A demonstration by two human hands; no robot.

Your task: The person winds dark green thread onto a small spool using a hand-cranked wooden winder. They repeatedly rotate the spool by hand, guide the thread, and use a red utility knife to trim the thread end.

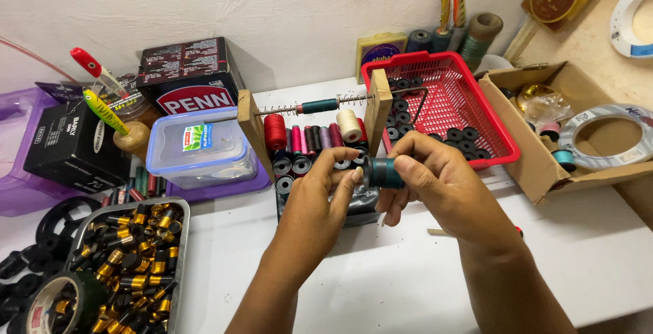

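Risk: the teal thread spool (385, 173) is gripped only at its ends, so it could slip out and roll off the white table (408, 266), or its thread could unwind. Right hand (435, 181) is curled around the spool, thumb on top, pinching it. Left hand (326, 194) sits at 9 o'clock of the spool, fingertips pinched at its end face. Spool is held just above the black spool rack (320, 164), with the red basket (442, 103) at 1 o'clock.

Teal spool (385, 173) half-hidden; tape roll (56, 301) edge-cropped
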